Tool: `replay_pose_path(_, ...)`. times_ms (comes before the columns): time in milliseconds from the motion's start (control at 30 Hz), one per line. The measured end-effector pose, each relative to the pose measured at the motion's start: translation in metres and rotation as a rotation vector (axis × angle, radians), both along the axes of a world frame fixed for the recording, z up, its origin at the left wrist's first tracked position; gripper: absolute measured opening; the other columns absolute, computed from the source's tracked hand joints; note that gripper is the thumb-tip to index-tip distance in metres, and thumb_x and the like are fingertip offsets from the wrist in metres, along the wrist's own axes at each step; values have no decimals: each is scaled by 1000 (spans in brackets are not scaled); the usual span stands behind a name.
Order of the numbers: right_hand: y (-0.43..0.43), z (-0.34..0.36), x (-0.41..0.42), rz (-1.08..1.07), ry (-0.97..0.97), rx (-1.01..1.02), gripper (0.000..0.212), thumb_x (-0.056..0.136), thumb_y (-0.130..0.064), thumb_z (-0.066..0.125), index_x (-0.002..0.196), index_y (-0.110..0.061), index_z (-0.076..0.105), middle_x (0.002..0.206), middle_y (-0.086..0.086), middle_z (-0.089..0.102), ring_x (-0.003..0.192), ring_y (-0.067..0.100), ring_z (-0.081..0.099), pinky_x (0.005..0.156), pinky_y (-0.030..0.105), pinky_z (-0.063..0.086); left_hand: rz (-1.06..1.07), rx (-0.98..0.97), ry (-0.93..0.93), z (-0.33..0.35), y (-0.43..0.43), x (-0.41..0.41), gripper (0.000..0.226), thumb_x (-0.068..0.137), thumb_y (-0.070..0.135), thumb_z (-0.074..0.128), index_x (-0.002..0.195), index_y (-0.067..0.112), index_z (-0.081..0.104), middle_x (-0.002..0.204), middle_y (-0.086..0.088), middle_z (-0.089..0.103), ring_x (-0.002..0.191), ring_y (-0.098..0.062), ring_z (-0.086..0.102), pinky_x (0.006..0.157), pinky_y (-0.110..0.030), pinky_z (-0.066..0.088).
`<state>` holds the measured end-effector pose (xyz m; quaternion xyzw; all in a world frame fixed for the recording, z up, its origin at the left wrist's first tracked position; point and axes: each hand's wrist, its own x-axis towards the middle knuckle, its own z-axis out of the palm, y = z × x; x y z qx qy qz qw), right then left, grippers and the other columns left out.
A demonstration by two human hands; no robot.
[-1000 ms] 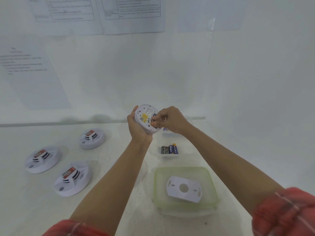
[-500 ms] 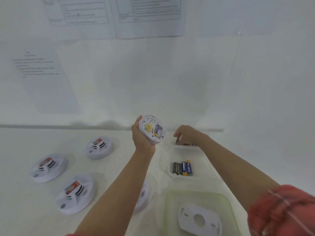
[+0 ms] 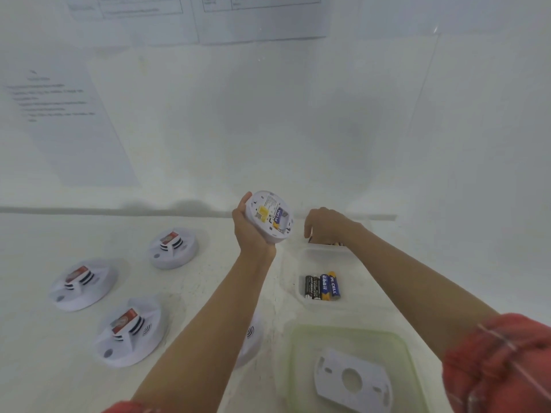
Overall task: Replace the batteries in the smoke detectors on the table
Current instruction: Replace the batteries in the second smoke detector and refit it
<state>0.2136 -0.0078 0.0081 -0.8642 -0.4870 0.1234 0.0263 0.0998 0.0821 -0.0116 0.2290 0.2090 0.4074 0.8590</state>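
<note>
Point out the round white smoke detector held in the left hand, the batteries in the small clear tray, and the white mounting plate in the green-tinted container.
Round white smoke detector [image 3: 269, 217]: head view, open back face.
Batteries [image 3: 322, 287]: head view, middle of the row.
White mounting plate [image 3: 329, 380]: head view, flat left part.

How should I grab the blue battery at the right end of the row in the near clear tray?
Come straight down from above. The blue battery lies flat, its left flank against its neighbour in the clear tray, so its long sides are probably hard to pinch. Pinch it end to end: the gold-capped far end and the near end both look free.
</note>
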Motion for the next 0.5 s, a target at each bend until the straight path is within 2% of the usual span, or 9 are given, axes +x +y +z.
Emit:
replay_pose_path(100, -7, 9, 3, -43, 170, 169, 31, 75, -20, 74, 101, -5, 67, 113, 8, 59, 92, 20, 56, 80, 27, 45, -10, 2, -9, 1, 1, -2, 27, 98, 28, 30, 104, 23, 56, 104, -7, 60, 100, -27, 56, 100, -47, 40)
replay_pose_path(233, -22, 42, -3, -153, 431, 527, 37, 66, -13, 82, 99, -3, 68, 92, 7, 64, 83, 17, 58, 66, 20, 44, -52, 16, -13, 5, 2, -7, 33, 95, 33, 34, 118, 20, 54, 111, -8, 58, 104, -28, 56, 100, -47, 41)
replay_pose_path(333, -34, 57, -20, -124, 612, 702, 36, 63, -6, 84, 94, -4, 67, 89, 12, 66, 80, 21, 61, 78, 34, 48, -102, 27, -21, 11, -3, -9, 47, 92, 38, 36, 133, 20, 49, 117, -8, 57, 107, -28, 55, 103, -48, 39)
replay_pose_path(433, -41, 60, -39, -67, 595, 752, 31, 60, -4, 85, 83, -13, 66, 93, 10, 64, 82, 23, 62, 78, 41, 54, -167, 55, -34, 17, -13, -13, 52, 91, 42, 37, 139, 23, 44, 118, -8, 55, 108, -28, 53, 99, -46, 41)
replay_pose_path(500, -45, 59, -49, -49, 535, 773, 31, 60, -3, 85, 82, -14, 65, 95, 4, 58, 81, 18, 59, 75, 32, 54, -201, 74, -48, 18, -17, -16, 53, 90, 43, 38, 139, 23, 44, 122, -9, 53, 111, -30, 51, 103, -52, 37)
